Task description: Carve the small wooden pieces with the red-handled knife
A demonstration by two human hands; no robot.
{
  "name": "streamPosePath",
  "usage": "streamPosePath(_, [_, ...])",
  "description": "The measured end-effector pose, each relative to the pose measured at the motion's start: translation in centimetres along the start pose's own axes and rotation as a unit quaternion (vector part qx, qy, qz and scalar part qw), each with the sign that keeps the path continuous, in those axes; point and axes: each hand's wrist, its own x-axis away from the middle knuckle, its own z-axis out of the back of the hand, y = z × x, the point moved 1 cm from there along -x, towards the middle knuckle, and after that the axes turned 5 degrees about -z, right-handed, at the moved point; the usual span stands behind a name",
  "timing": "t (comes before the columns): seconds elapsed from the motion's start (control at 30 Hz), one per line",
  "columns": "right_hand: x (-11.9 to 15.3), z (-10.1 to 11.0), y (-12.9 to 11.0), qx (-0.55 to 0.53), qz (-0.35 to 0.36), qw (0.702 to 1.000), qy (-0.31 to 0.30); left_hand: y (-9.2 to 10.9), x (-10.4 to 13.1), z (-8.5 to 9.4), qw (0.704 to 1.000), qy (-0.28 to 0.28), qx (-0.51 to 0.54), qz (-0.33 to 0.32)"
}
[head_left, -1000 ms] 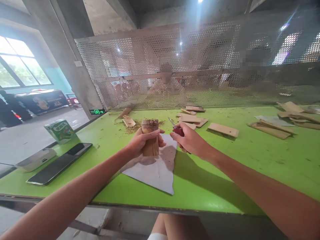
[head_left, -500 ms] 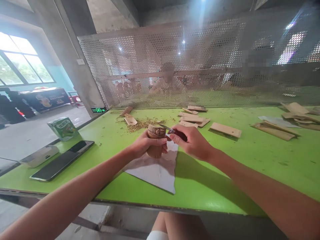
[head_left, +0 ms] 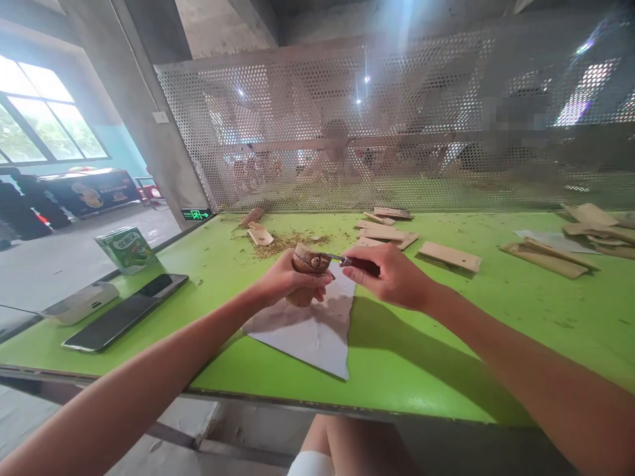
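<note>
My left hand (head_left: 284, 277) is wrapped round a carved wooden piece (head_left: 310, 259), a roughly cylindrical block with dark relief near its top. The piece leans a little, its lower end over a sheet of white paper (head_left: 317, 344). In my right hand (head_left: 391, 274) is a carving knife (head_left: 364, 266) with a dark reddish handle. Its metal blade points left and reaches the carved upper part of the wood; whether the edge is cutting in cannot be made out.
Wood shavings (head_left: 288, 244) lie behind the piece on the green table (head_left: 421, 370). Flat wooden pieces (head_left: 449, 256) are spread to the right. A phone (head_left: 126, 312), a white device (head_left: 82, 303) and a green box (head_left: 126, 250) stand at left. A perforated metal screen (head_left: 297, 132) closes the back.
The wooden piece has tilted in my left hand. My right hand has shifted slightly right, and more of the knife's handle and blade shows.
</note>
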Motion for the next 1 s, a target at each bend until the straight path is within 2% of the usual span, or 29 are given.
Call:
streamPosePath(0.13, [0.02, 0.27, 0.04, -0.008, -0.006, 1.000, -0.017, 0.21, 0.09, 0.05, 1.000, -0.003, -0.018, -0.006])
streamPosePath(0.43, [-0.06, 0.48, -0.37, 0.028, 0.002, 1.000, 0.008, 0.29, -0.01, 0.39, 0.997, 0.014, -0.066, -0.048])
streamPosePath(0.53, [0.00, 0.65, -0.35, -0.041, -0.058, 0.996, -0.046, 0.35, 0.02, 0.40, 0.995, 0.012, -0.085, -0.052])
streamPosePath(0.67, [0.12, 0.58, -0.01, -0.177, -0.127, 0.965, -0.145, 0.34, 0.07, 0.24, 0.992, -0.008, -0.108, -0.062])
streamPosePath(0.73, [0.14, 0.47, 0.07, -0.212, -0.137, 0.953, -0.168, 0.32, 0.08, 0.18, 0.992, -0.012, -0.107, -0.070])
streamPosePath(0.8, [0.11, 0.36, 0.05, -0.193, -0.132, 0.962, -0.143, 0.29, 0.07, 0.17, 0.993, -0.009, -0.096, -0.072])
streamPosePath(0.93, [-0.01, 0.18, -0.12, -0.066, -0.085, 0.994, -0.020, 0.06, -0.01, 0.22, 0.998, 0.016, -0.031, -0.059])
streamPosePath(1.0, [-0.02, 0.02, -0.14, -0.032, -0.069, 0.997, 0.007, -0.14, -0.04, 0.22, 0.999, 0.027, 0.009, -0.044])
